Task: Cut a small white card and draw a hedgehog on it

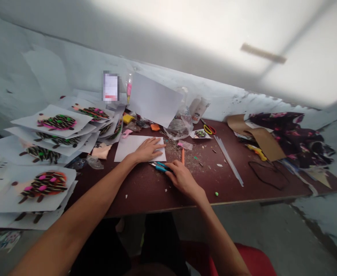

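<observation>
While my left hand (150, 148) lies flat with fingers spread on a white sheet of paper (125, 148), my right hand (183, 177) grips a blue utility knife (160, 166) at the sheet's near edge, low over the tabletop (145, 191). Behind the sheet and to its right, a crumpled clear plastic bag (177, 129) holds greyish bits I can't identify. A transparent cone-shaped bag (129, 90) with something pink inside stands against the back. Another clear bag (95, 162) lies left of the sheet; its contents are unclear.

My fingers hide the rear of the knife, and its tip is hard to make out. My left hand covers part of the sheet, and the stack of hedgehog pictures (44, 188) runs off the left edge of view. The knife's front end points left, its long axis nearly sideways, roughly along the sheet's near edge; the sheet's longer side also runs left to right.
</observation>
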Motion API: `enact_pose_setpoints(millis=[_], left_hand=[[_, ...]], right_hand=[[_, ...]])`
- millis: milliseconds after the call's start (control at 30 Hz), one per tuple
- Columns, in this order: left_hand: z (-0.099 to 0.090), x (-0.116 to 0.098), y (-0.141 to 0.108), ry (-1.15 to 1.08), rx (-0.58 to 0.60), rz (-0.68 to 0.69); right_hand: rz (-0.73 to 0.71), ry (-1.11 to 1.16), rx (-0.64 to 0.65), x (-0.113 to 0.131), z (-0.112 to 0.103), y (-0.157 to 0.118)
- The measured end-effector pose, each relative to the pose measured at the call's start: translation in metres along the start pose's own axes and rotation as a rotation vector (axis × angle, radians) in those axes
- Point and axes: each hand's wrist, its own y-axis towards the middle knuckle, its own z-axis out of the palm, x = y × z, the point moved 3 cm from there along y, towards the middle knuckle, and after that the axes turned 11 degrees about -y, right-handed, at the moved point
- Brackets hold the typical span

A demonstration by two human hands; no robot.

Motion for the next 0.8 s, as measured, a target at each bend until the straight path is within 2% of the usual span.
enact_pose_setpoints(millis=[167, 333, 500, 600, 700, 800], left_hand=[[0.001, 0.000, 0.004, -0.025, -0.011, -0.054], [0.002, -0.001, 0.015, -0.143, -0.076, -0.104], [-0.014, 0.004, 0.012, -0.132, -0.116, -0.070], [-0.022, 0.010, 0.000, -0.045, -0.036, -0.001], [-0.020, 0.017, -0.015, 0.039, 0.055, -0.046], [-0.014, 0.021, -0.025, 0.082, 0.060, -0.066]], right_hand=[[0.028, -0.008, -0.012, -0.002, -0.001, 0.000], [0.043, -0.053, -0.055, -0.012, -0.001, 0.001], [0.037, -0.069, -0.076, -0.021, 0.000, 0.001], [0.030, -0.055, -0.084, -0.022, 0.001, 0.002], [0.029, -0.042, -0.079, -0.022, 0.001, 0.002], [0.022, -0.037, -0.074, -0.021, 0.001, -0.001]])
